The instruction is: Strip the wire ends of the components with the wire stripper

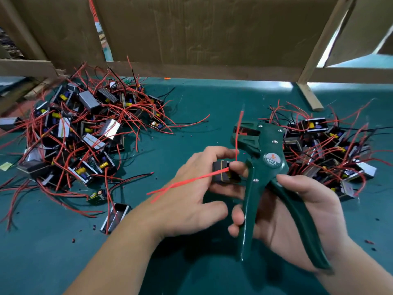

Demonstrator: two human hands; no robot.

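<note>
Green handles filled our right hand (pixel 297 213). The fingers curled round the front handle of the stripper (pixel 270 160), the palm backed the rear one, and the two handles stood spread, not squeezed together. Our left hand (pixel 191 188), close beside the right, pinched a small black component (pixel 223 172) between thumb and fingertips. It sat just left of the front handle and below the tool's head.

From the component one red wire (pixel 239 128) rose away from us. Its long axis ran straight up into the head and across the jaws, and its tip showed just past the far side. Whether the jaws had bitten on it we could not tell, as blur softened that spot. More red leads (pixel 180 184) trailed back from the component over our left hand toward the wrist.

We judged the wire seated and the squeeze to be the step in hand. The right hand would close the handles while the left, the nearer one to the component, held it steady. That would keep the wire in line with the head, so the insulation came off along its length and not at a slant.

Further out on the teal surface (pixel 191 116), one heap (pixel 85 128) of components with red and black leads lay well to the left. A second heap (pixel 329 150) lay just behind the stripper to the right. Brown cardboard walls (pixel 202 28) closed the back.
</note>
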